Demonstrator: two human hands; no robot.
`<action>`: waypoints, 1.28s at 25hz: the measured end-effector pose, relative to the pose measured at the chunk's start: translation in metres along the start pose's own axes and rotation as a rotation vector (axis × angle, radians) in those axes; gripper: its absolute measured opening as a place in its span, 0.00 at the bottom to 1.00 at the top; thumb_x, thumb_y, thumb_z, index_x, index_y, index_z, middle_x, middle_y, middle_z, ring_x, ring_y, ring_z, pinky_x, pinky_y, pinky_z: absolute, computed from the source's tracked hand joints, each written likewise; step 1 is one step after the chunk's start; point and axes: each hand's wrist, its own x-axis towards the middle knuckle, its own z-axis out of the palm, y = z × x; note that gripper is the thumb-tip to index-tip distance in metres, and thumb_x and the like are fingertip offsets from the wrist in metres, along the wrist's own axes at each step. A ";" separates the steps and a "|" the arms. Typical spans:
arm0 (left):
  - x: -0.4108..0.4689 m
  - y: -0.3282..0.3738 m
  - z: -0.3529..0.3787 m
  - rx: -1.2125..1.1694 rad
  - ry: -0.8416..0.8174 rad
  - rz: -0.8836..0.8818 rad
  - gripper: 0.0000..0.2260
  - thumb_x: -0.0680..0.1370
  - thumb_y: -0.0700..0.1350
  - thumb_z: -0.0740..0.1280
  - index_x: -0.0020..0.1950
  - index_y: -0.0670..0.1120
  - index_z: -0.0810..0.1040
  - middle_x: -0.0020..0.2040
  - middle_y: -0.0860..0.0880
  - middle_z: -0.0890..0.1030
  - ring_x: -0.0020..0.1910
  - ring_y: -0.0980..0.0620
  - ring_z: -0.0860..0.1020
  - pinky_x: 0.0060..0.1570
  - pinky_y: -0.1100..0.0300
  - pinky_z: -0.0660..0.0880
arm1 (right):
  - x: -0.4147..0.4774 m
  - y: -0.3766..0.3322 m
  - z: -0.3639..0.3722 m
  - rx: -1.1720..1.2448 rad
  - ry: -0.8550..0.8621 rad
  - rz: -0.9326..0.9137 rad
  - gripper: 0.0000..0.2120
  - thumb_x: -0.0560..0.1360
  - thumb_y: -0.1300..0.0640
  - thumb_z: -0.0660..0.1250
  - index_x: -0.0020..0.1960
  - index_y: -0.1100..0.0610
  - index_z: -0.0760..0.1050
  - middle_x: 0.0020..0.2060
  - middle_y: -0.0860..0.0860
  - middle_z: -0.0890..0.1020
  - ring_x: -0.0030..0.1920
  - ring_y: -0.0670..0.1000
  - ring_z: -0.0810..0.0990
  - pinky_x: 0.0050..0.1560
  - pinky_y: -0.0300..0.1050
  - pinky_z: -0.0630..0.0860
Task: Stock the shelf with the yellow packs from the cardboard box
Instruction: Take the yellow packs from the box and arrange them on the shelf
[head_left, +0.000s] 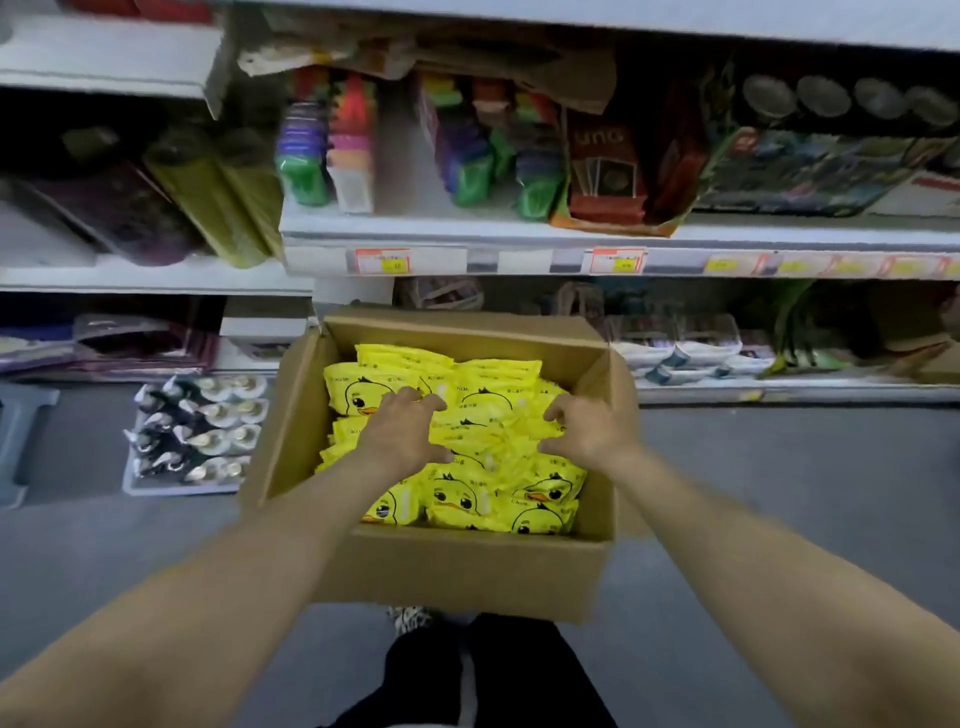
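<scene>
Aisle floor, cardboard box (457, 566).
Slick yellow packs (498, 384) are clutched by curled left hand (402, 434) and right hand (589, 434); some may be dropped.

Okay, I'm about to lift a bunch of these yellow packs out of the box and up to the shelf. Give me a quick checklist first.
1. Box open: the cardboard box has its flaps folded back. Ok.
2. Stock available: yellow packs fill the box. Ok.
3. Hands in place: the left hand and right hand both rest on the packs. Ok.
4. Firm hold on a bundle: the fingers are bent over the packs, but blur hides any grip. Cannot tell.
5. Room on the shelf: there is a bare gap beside the colourful packs. Ok.
</scene>
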 end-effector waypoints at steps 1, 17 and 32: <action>0.005 0.002 0.014 -0.026 -0.027 -0.002 0.32 0.72 0.55 0.75 0.72 0.53 0.68 0.71 0.45 0.66 0.71 0.44 0.62 0.66 0.49 0.66 | 0.007 0.008 0.010 0.018 -0.058 0.020 0.23 0.71 0.45 0.75 0.63 0.50 0.75 0.61 0.51 0.79 0.61 0.53 0.77 0.55 0.45 0.73; 0.048 0.079 0.121 -0.369 0.068 0.016 0.04 0.77 0.39 0.67 0.46 0.47 0.76 0.40 0.52 0.77 0.44 0.46 0.76 0.39 0.57 0.70 | 0.060 0.048 0.067 0.016 -0.232 -0.082 0.24 0.70 0.54 0.76 0.64 0.53 0.74 0.63 0.54 0.77 0.64 0.56 0.74 0.58 0.45 0.73; 0.053 0.098 0.129 -0.463 0.110 -0.182 0.06 0.75 0.41 0.70 0.41 0.51 0.79 0.45 0.50 0.82 0.48 0.48 0.80 0.47 0.53 0.76 | 0.062 0.057 0.070 0.029 -0.212 -0.196 0.21 0.70 0.53 0.76 0.61 0.55 0.75 0.61 0.55 0.77 0.64 0.56 0.73 0.58 0.46 0.71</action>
